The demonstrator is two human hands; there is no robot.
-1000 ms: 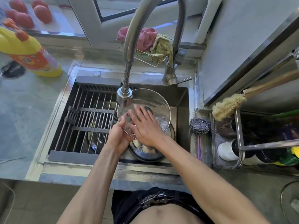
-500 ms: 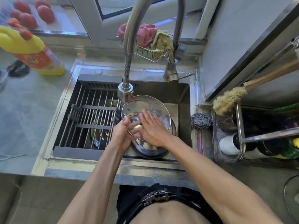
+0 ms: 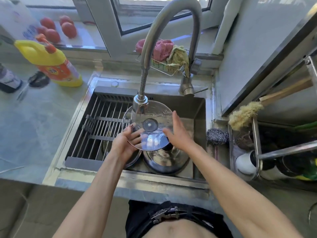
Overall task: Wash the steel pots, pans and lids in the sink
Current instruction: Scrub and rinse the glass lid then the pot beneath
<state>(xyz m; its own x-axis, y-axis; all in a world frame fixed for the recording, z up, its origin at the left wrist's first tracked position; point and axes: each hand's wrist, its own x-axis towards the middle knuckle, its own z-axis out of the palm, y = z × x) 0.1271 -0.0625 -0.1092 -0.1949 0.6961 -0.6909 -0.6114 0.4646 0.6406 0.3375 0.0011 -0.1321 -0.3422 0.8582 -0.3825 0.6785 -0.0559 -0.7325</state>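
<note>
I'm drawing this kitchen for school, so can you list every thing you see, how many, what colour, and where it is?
glass lid: one, clear with a steel rim, held under the faucet head
faucet: one, steel, arching over the sink
sink: one, steel, middle
steel pot: one, silver, in the sink below the lid
drying rack: one, dark bars, over the sink's left half
detergent bottle: one, yellow and orange, counter at left
tomatoes: about five, red, windowsill
cloths: two, pink and yellowish, wire basket behind the faucet
steel scrubber: one, grey, right of the sink
brush: one, tan bristles, far right
left hand: grips the lid's rim
right hand: fingers straight, beside the lid
</note>
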